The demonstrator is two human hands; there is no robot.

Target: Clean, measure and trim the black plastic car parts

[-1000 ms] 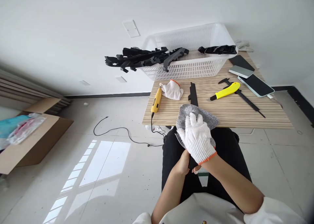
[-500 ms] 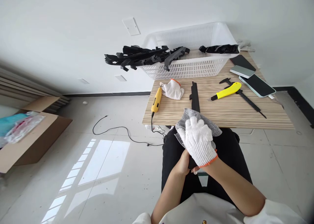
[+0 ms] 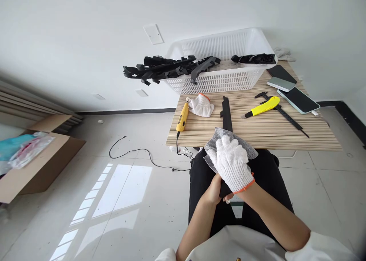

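A long black plastic part (image 3: 227, 114) extends from my lap onto the front of the table. My left hand (image 3: 214, 191), bare, is closed around its near end, with some fingers hidden underneath. My right hand (image 3: 231, 164) wears a white knitted glove with an orange cuff. It is wrapped over a grey cloth (image 3: 247, 146), pressing it onto the part's middle. The cloth and glove hide that stretch of the part.
On the striped table (image 3: 200, 135) lie a yellow corded rotary tool (image 3: 183, 117), a spare glove (image 3: 201, 105), a yellow utility knife (image 3: 265, 106), a black caliper (image 3: 288, 117) and a phone (image 3: 299, 100). Behind stands a white basket (image 3: 223, 82) bearing black parts (image 3: 171, 67).
The camera view has shifted very slightly. Both hands, the cloth and the black plastic part keep nearly the same position and hold.
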